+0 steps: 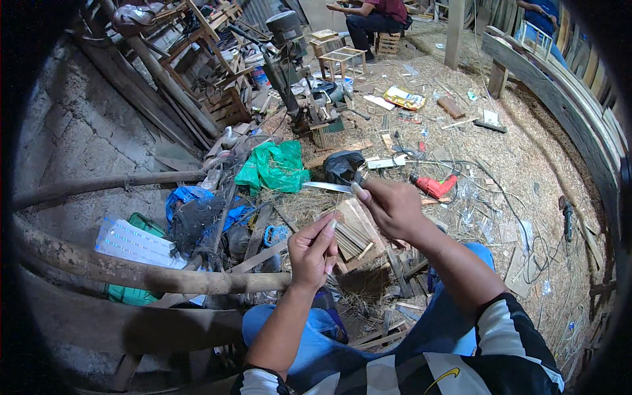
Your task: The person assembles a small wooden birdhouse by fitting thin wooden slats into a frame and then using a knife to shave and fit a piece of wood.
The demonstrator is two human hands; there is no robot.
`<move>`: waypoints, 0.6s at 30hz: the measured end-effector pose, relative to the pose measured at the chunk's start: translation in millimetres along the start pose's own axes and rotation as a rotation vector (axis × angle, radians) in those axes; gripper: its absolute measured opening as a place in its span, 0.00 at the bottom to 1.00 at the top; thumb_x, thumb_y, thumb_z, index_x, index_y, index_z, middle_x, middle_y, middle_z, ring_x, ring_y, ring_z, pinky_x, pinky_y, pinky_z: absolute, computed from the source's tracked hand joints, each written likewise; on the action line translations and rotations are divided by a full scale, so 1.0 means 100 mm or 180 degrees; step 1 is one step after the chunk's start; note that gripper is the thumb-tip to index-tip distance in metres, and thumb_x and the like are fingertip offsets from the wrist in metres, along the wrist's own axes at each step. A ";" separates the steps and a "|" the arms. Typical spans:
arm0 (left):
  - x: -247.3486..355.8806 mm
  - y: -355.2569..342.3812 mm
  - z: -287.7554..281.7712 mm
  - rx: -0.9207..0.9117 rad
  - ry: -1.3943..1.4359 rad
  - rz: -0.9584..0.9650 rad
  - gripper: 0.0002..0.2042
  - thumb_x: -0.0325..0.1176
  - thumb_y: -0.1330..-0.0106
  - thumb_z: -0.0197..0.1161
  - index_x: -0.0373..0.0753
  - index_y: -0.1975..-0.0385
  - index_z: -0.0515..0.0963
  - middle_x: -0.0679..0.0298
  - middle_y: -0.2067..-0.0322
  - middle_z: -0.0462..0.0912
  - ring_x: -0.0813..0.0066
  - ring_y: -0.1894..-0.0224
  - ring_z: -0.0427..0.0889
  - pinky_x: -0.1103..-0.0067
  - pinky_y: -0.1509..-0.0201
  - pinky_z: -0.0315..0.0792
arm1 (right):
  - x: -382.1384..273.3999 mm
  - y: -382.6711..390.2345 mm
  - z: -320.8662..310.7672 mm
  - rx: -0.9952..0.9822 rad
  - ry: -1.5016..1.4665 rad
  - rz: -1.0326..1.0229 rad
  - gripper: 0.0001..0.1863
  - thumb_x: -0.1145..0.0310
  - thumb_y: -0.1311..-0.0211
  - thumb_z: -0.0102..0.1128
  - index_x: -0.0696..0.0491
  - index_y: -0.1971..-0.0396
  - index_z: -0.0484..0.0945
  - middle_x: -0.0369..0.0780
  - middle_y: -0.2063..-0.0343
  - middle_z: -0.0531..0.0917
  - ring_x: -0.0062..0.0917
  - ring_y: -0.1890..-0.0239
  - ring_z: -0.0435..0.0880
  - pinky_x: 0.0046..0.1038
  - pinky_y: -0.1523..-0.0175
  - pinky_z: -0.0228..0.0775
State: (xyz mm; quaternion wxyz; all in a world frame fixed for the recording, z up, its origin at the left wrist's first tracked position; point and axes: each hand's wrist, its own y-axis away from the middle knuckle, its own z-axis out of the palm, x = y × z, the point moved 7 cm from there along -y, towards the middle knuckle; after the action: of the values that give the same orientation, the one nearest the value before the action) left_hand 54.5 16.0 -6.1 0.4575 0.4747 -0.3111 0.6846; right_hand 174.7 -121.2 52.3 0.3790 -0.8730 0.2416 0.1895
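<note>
Black-and-white striped shirt cloth [382, 380] is seen nearest, beside blue jeans [428, 336]. The floor [454, 74] is covered with pale shavings [546, 155] and bordered by a cracked grey wall [72, 131]; a crumpled green plastic bag [273, 168] is strewn there. Above it, a knife [326, 187] with a narrow, shiny silver blade is held in the right hand's [395, 209] closed grip, tip pointed left; a thin, light-coloured strip [338, 203] is pinched upright by the left hand [311, 255].

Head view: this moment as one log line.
left hand: pinching thin strip | right hand: gripping knife, blade pointing left | red drill: on littered ground
</note>
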 end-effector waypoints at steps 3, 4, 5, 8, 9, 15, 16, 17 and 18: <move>0.01 -0.01 -0.01 0.0003 0.0036 0.0065 0.14 0.29 0.26 0.56 0.34 0.45 0.79 0.67 0.81 0.73 0.86 0.91 0.60 0.87 0.89 0.58 | -0.10 0.03 -0.03 0.0112 -0.0072 -0.0075 0.13 0.56 0.29 0.55 0.48 0.69 0.77 0.41 0.78 0.79 0.42 0.74 0.82 0.41 0.73 0.70; 0.01 -0.01 -0.02 0.0045 0.0058 0.0069 0.14 0.29 0.26 0.56 0.34 0.45 0.79 0.67 0.81 0.73 0.87 0.91 0.60 0.87 0.89 0.58 | -0.16 0.06 0.01 -0.0011 -0.0078 -0.0198 0.12 0.56 0.30 0.55 0.48 0.68 0.77 0.41 0.77 0.79 0.41 0.74 0.82 0.41 0.73 0.71; 0.00 0.00 -0.02 0.0046 0.0058 0.0060 0.14 0.29 0.26 0.56 0.34 0.45 0.79 0.67 0.81 0.73 0.87 0.91 0.60 0.87 0.89 0.58 | -0.19 0.09 0.05 -0.0142 -0.0078 -0.0303 0.12 0.56 0.30 0.56 0.48 0.68 0.77 0.41 0.77 0.80 0.41 0.75 0.82 0.41 0.73 0.71; 0.01 0.01 -0.01 0.0010 -0.0135 0.0145 0.14 0.29 0.26 0.56 0.34 0.44 0.79 0.68 0.81 0.73 0.87 0.91 0.59 0.87 0.88 0.57 | -0.16 0.09 0.09 -0.0125 0.0014 -0.0329 0.11 0.56 0.31 0.57 0.47 0.68 0.77 0.40 0.78 0.80 0.40 0.75 0.82 0.41 0.75 0.70; 0.01 0.01 -0.01 0.0016 -0.0149 0.0165 0.15 0.29 0.26 0.56 0.34 0.43 0.78 0.68 0.81 0.72 0.87 0.91 0.59 0.87 0.88 0.57 | -0.12 0.08 0.07 -0.0079 0.0051 -0.0277 0.11 0.56 0.31 0.56 0.47 0.68 0.77 0.40 0.78 0.79 0.40 0.76 0.82 0.42 0.75 0.69; 0.02 -0.01 0.02 -0.0012 0.0013 0.0115 0.15 0.29 0.26 0.57 0.34 0.43 0.78 0.69 0.82 0.73 0.88 0.89 0.60 0.87 0.87 0.56 | 0.04 0.00 0.01 -0.0047 0.0248 0.0106 0.15 0.55 0.28 0.53 0.49 0.72 0.73 0.41 0.79 0.78 0.42 0.75 0.81 0.43 0.74 0.69; 0.02 0.00 0.02 -0.0015 0.0073 0.0106 0.14 0.30 0.26 0.58 0.35 0.44 0.79 0.68 0.82 0.74 0.89 0.88 0.61 0.88 0.88 0.55 | 0.01 0.00 0.00 -0.0044 0.0200 0.0010 0.15 0.55 0.28 0.53 0.49 0.72 0.73 0.41 0.79 0.78 0.42 0.75 0.81 0.43 0.74 0.69; 0.03 0.00 0.01 -0.0006 0.0062 0.0116 0.14 0.30 0.26 0.58 0.35 0.44 0.79 0.68 0.82 0.74 0.89 0.88 0.61 0.88 0.88 0.55 | -0.03 0.01 0.00 -0.0044 0.0131 -0.0097 0.15 0.55 0.29 0.54 0.49 0.72 0.73 0.41 0.79 0.78 0.42 0.75 0.81 0.43 0.74 0.69; 0.02 0.00 -0.01 0.0016 0.0057 0.0071 0.14 0.29 0.26 0.57 0.34 0.44 0.79 0.68 0.82 0.73 0.88 0.90 0.60 0.87 0.88 0.56 | -0.10 0.04 0.02 0.0024 -0.0106 -0.0210 0.14 0.56 0.30 0.55 0.49 0.72 0.73 0.41 0.78 0.79 0.42 0.75 0.81 0.43 0.74 0.69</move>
State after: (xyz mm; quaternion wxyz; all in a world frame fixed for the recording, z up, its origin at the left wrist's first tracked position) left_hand 54.2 17.8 -4.9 0.4513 0.4661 -0.3105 0.6947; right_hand 163.9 -119.9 53.9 0.3923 -0.8758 0.2070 0.1905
